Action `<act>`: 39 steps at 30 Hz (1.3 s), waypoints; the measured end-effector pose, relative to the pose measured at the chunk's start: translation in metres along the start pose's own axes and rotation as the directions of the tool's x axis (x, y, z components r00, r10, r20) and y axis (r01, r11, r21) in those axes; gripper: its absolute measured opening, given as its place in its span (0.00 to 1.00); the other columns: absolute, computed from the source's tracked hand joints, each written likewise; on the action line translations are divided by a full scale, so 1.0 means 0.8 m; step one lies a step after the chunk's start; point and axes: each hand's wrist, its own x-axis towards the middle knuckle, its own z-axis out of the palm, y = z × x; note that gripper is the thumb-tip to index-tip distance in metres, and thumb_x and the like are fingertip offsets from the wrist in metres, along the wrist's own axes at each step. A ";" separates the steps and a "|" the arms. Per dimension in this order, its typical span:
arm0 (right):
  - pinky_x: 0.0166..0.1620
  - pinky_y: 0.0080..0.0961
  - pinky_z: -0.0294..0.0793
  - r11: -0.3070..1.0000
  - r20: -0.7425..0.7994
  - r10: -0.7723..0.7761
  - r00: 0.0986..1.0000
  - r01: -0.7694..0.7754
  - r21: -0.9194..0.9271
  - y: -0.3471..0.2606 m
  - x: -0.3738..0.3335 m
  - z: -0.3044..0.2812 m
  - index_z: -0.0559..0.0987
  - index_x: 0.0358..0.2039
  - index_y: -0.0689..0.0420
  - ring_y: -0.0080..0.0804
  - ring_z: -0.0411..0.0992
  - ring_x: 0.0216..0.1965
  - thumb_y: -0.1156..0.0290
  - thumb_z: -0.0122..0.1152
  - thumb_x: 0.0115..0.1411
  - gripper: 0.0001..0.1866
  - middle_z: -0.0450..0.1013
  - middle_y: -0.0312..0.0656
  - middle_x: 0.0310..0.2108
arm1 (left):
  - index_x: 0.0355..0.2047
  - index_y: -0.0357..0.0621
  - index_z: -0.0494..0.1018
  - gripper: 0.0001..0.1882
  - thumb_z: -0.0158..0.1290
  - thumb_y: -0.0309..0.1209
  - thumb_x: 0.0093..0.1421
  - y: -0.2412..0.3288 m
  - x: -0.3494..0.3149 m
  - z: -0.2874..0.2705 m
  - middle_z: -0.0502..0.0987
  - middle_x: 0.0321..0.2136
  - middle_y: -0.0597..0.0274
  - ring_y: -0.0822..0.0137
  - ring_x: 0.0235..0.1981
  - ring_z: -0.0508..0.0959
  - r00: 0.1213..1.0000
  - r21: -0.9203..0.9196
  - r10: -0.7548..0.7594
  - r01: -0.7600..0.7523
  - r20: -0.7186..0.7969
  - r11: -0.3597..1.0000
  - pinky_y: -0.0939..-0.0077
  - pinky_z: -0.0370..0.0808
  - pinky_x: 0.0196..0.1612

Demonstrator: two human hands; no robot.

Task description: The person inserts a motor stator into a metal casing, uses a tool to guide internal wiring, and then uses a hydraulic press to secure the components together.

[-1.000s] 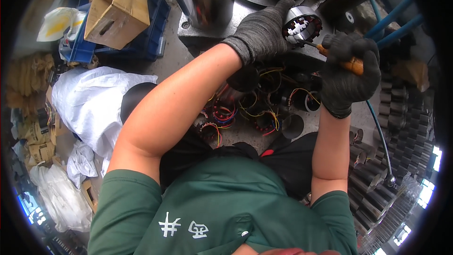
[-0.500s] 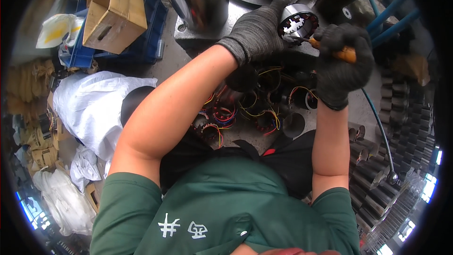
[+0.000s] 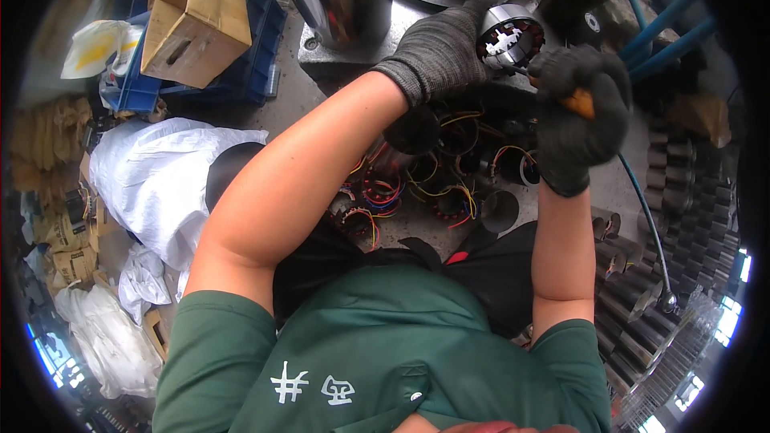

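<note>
White sack (image 3: 152, 180): one, lay well left of the toothed metal ring (image 3: 512, 54). Cardboard box (image 3: 200, 32) and blue crate (image 3: 261, 44): together, left of the ring. Steel cylinder (image 3: 337, 8): open-topped, stood left of the ring. Left hand (image 3: 441, 52): gloved, fingers grasping the ring's left side. Wired parts (image 3: 451, 204): several, between the ring and the wearer. Right hand (image 3: 584, 112): gloved, blurred, just right of the ring, fingers clenched round an orange tool handle (image 3: 579, 103); whether its shaft touched the ring, I couldn't tell. Metal tubes (image 3: 682, 216): rows, right of the ring.
</note>
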 end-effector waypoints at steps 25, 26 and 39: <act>0.37 0.29 0.79 0.486 -0.529 0.491 0.692 -0.722 -0.493 -0.004 -0.157 -0.196 0.80 0.40 0.58 0.27 0.77 0.33 0.74 0.69 0.59 0.10 0.78 0.37 0.32 | 0.71 0.46 0.57 0.53 0.73 0.48 0.52 0.011 -0.007 0.003 0.80 0.54 0.43 0.50 0.56 0.82 0.999 0.038 -0.008 0.007 0.035 0.999 0.58 0.78 0.61; 0.36 0.30 0.79 0.421 -0.580 0.473 0.663 -0.748 -0.512 0.005 -0.169 -0.211 0.80 0.40 0.59 0.27 0.77 0.33 0.72 0.70 0.59 0.11 0.78 0.38 0.32 | 0.72 0.47 0.56 0.56 0.74 0.50 0.50 0.010 -0.008 0.001 0.79 0.55 0.43 0.50 0.56 0.81 0.999 0.034 -0.019 0.018 0.032 0.999 0.59 0.77 0.62; 0.49 0.41 0.82 0.588 -0.599 0.572 0.560 -0.790 -0.177 -0.001 -0.157 -0.167 0.72 0.63 0.55 0.45 0.80 0.46 0.50 0.67 0.65 0.32 0.79 0.50 0.49 | 0.67 0.43 0.61 0.50 0.76 0.31 0.46 0.006 -0.041 0.000 0.79 0.53 0.52 0.60 0.55 0.79 0.994 -0.399 -0.025 -0.020 -0.106 0.917 0.68 0.78 0.59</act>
